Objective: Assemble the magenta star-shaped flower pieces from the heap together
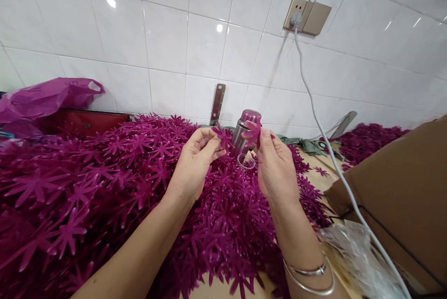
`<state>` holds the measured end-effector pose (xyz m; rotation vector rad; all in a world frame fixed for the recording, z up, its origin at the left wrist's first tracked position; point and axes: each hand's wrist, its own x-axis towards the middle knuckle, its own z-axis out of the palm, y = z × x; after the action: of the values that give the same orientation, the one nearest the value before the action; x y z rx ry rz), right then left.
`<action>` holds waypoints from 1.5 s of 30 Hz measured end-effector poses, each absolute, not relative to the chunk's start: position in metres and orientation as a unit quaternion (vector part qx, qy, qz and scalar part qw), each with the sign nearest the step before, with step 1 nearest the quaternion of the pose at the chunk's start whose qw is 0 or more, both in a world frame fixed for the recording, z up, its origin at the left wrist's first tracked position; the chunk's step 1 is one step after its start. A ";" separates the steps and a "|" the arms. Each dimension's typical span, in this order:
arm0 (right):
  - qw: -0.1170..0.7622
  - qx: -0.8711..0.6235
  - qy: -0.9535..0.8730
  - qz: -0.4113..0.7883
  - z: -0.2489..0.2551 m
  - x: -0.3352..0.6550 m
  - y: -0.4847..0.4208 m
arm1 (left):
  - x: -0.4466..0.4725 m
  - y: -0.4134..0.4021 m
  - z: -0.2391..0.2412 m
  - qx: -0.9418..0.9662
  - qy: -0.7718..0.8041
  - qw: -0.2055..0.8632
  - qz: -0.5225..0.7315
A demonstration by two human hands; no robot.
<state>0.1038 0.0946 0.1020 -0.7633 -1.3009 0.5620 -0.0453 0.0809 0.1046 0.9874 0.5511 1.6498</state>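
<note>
Between the thumb and fingers of my left hand (195, 161) is a magenta, many-petalled artificial flower piece (223, 135). My right hand (277, 164) pinches a similar flower piece (254, 133), its petals spread toward the left. The two hands are raised a short way apart. Beneath and around them lies a large heap of the same magenta flower pieces (139, 168). A clear round plastic cup (246, 161) sits in the heap between my hands. Just behind stands a steel vacuum flask (240, 133) with a magenta lid, partly hidden by the right-hand piece.
A brown cardboard box (401, 187) and a clear plastic bag (363, 248) are on the right. A white cable (314, 108) hangs down from the wall socket (296, 12). A magenta plastic bag (52, 96) lies at left. Behind is a white tiled wall (167, 29).
</note>
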 end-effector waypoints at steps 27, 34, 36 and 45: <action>0.669 -0.324 -0.544 0.388 0.094 0.109 0.110 | -0.043 0.079 0.114 0.177 0.235 0.640 0.709; 0.631 -0.349 -0.596 0.354 0.094 0.110 0.107 | -0.033 0.071 0.108 0.282 0.208 0.651 0.673; 0.619 -0.352 -0.612 0.344 0.095 0.109 0.105 | -0.030 0.070 0.107 0.311 0.207 0.640 0.672; 0.594 -0.333 -0.601 0.419 0.100 0.105 0.097 | -0.030 0.072 0.107 0.327 0.248 0.583 0.701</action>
<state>0.1048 0.0972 0.1005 -0.7750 -1.3956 0.9728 -0.0298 0.0715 0.1069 0.7646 0.5784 1.6375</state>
